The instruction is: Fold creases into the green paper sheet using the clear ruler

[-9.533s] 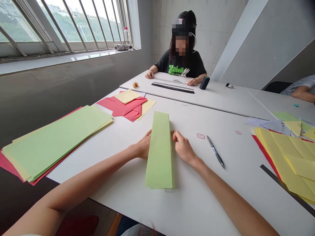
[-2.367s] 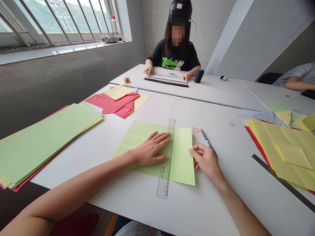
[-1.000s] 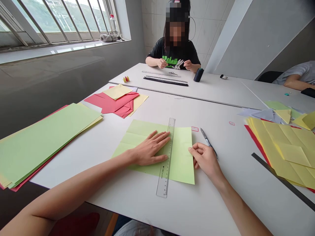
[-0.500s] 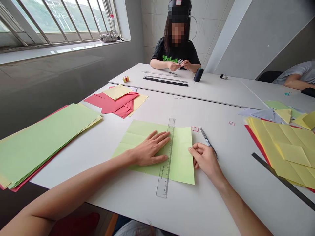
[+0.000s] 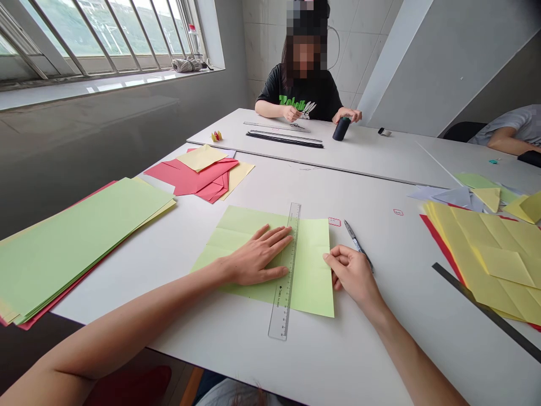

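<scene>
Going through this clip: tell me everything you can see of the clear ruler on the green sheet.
The clear plastic ruler is a long, straight, see-through strip with black scale marks and small printing. It lies flat, pointing away from the person, across a light green sheet, and both ends run past the sheet onto the white table. The fingertips of the left hand rest at its left edge.

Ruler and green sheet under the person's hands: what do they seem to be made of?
The ruler looks like clear plastic, perhaps acrylic: the green shows through it, and its scale is printed in dark marks. The green sheet looks like matte coloured paper or thin card: it has soft fold creases and no visible shine.
</scene>
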Action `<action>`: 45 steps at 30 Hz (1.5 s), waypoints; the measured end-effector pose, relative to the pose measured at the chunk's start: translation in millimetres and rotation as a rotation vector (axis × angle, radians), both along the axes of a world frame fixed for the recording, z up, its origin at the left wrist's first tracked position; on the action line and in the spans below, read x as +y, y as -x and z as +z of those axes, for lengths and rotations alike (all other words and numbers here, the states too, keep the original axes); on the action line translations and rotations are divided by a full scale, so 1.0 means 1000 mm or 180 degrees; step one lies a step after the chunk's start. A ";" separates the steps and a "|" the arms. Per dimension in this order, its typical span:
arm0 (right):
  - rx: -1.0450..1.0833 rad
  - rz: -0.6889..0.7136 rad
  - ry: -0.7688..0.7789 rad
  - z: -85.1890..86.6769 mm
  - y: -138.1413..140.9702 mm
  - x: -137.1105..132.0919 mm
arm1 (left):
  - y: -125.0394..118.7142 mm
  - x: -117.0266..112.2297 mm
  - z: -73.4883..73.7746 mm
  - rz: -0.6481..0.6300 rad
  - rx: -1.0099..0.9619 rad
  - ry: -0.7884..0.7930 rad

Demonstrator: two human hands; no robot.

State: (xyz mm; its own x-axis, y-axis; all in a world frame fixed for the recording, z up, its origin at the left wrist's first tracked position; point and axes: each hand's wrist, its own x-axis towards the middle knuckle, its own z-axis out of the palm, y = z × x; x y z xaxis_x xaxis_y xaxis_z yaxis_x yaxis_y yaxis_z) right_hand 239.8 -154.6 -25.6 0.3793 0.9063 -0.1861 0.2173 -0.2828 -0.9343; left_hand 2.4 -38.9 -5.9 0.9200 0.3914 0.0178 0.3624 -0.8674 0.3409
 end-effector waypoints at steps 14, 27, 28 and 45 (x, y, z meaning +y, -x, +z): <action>0.0013 0.0023 0.0031 0.002 0.000 0.000 | -0.001 0.001 0.000 0.0005 0.0076 0.0007; 0.0026 0.0051 0.0052 0.001 -0.001 0.000 | 0.000 0.001 -0.001 -0.0005 0.0087 -0.0018; 0.0037 0.0042 0.0042 0.001 -0.001 0.000 | 0.000 0.001 -0.001 -0.0007 0.0084 -0.0017; 0.0049 0.0030 0.0019 0.000 -0.001 0.000 | 0.000 0.001 0.000 -0.0009 0.0125 -0.0048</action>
